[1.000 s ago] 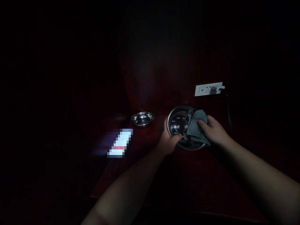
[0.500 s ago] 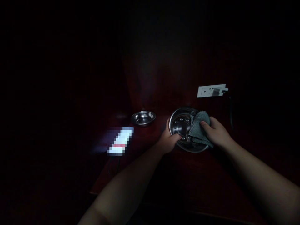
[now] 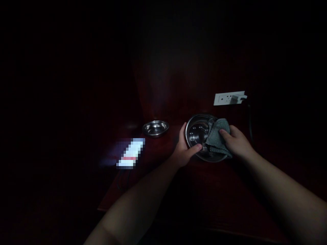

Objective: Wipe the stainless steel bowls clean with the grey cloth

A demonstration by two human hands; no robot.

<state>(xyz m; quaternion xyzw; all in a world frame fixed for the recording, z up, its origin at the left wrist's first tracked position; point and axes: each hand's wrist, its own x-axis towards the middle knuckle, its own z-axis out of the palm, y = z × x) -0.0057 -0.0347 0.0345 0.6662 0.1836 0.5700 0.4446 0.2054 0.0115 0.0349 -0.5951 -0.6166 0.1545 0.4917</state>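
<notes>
A shiny metal bowl [image 3: 196,134] is tilted so that its inside faces me. My left hand [image 3: 184,149] grips it by the left side, thumb over the rim and fingers behind. At the bowl's right rim, my right hand [image 3: 236,141] is closed on a grey-green cloth [image 3: 217,137], pressing it over the rim. Part of the cloth hangs inside the bowl. The fingers of my right hand beneath the cloth are hidden.
A shallow metal dish [image 3: 155,128] stands on the dark red table [image 3: 158,149], left of the bowl. Nearer me lies a bright, pixelated screen [image 3: 131,153] with a cable. A white wall socket [image 3: 224,98] with a plug and cord is behind at right.
The bowl has risen slightly in the view and turned a little, with both hands still on it. My left thumb has slid slightly further over the rim.
</notes>
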